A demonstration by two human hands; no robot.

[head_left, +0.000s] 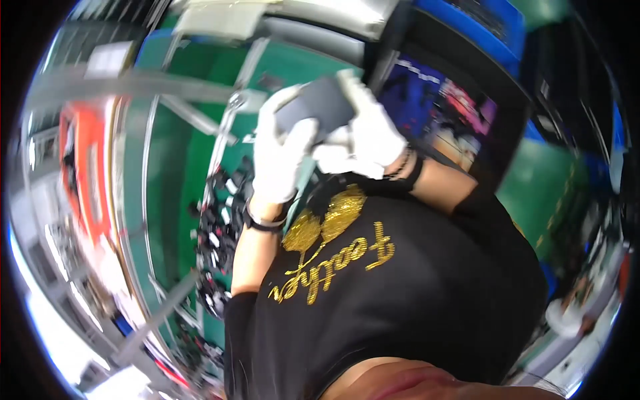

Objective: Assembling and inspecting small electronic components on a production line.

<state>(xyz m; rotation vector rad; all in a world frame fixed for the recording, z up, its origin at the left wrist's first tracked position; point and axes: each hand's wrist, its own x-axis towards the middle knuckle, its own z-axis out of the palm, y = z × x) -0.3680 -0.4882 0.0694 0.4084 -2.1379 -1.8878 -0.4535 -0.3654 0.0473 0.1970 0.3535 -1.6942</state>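
A dark grey, flat, box-like piece with rounded corners (323,103) is up in front of my chest, gripped between both hands. White gloves cover my hands. My left hand (280,150) is closed on the piece's left side, its thumb across the near face. On the opposite side, my right hand (373,133) wraps round the edge, fingers reaching over the far corner. Motion blur hides the piece's details, so its exact kind does not show. Dark bands circle both wrists.
A green-topped bench (187,73) with metal rails runs along the left. Many small black parts (220,233) lie beside my left forearm. An orange-red bin (87,167) stands farther left. To the right is a dark box or panel with a colourful picture (433,110); a blue bin (493,30) is beyond it.
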